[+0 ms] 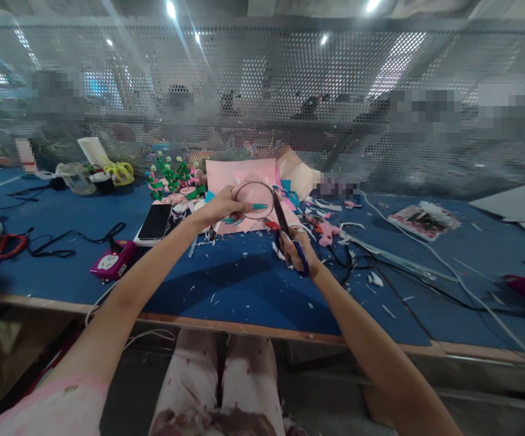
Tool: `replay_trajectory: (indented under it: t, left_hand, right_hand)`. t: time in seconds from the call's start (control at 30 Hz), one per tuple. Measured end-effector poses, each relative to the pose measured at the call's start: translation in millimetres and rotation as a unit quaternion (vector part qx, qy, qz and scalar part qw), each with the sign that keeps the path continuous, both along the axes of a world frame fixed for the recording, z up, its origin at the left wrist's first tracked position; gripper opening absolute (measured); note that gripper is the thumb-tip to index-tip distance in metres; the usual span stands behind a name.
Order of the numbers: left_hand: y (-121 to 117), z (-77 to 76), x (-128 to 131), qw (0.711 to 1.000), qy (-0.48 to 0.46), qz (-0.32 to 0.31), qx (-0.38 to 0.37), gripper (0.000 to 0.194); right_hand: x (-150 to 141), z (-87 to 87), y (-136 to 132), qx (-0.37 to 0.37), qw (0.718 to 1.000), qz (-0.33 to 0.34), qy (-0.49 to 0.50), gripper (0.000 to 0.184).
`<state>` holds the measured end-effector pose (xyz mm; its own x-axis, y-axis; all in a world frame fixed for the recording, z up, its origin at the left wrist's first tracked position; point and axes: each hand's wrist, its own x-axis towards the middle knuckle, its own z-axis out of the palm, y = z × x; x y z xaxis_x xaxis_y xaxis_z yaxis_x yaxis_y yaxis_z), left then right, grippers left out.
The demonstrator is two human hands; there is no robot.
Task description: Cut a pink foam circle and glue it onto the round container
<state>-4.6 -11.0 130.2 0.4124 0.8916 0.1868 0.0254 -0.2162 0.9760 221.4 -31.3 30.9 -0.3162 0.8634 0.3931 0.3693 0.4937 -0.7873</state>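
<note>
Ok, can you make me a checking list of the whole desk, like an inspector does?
Surface: blue tabletop, sprinkled with small white scraps.
Job's things: round pink piece with a dark rim; scissors beside it, contact unclear.
Clutter: phone, green-and-pink plant-like decorations, pink sheet, magenta box.
Grippers: no robot ones; left hand holds the round piece, right hand the scissors.
Cables: white cable across the right side; black cables on both sides.
Surroundings: perforated metal screen behind the desk; bright lights overhead.
</note>
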Motion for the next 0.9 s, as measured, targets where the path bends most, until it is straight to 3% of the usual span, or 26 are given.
replay_trajectory:
  t: [0.67, 0.9]
  left_hand:
    - [2.7, -1.9, -3.7, 1.000, 0.012, -0.005, 0.006, 0.039]
    - [5.2, -2.6, -6.3, 1.000, 0.000, 0.006, 0.000, 0.039]
  right_hand:
    - [-1.1, 6.5, -2.7, 0.034, 0.999, 0.025, 0.030, 0.044]
    - [-0.2, 9.1, -4.1, 0.024, 1.000, -0.008, -0.009, 0.049]
